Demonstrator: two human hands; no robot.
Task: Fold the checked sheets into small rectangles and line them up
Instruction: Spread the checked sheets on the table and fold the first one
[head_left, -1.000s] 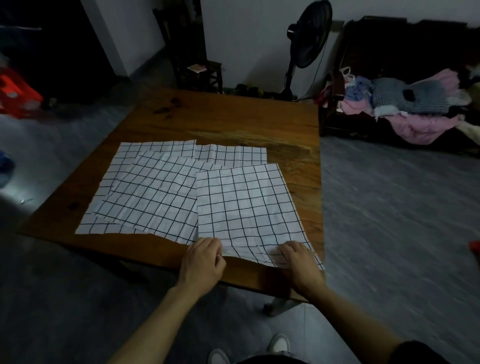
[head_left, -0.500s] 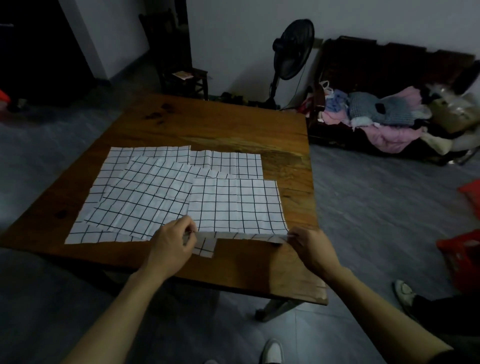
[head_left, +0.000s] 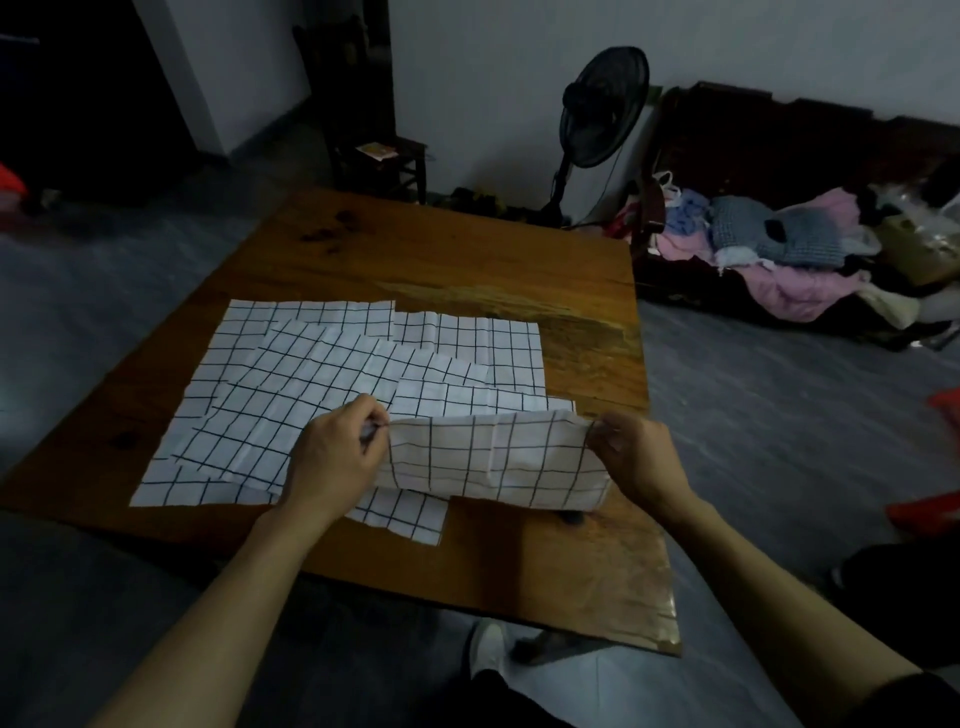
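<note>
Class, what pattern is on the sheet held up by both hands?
White with a black grid of thin lines, the held sheet; seen in the head view.

both hands lifting checked sheet, wooden table

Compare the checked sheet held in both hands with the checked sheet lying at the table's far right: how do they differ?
The held checked sheet is lifted at its near edge and doubled over; the far-right checked sheet lies flat.
The left hand and right hand pinch the held sheet's corners; nothing touches the far-right sheet.
The held sheet sits nearest the wooden table front; the other lies further back, partly overlapped.
Both are white with black grid lines.
</note>
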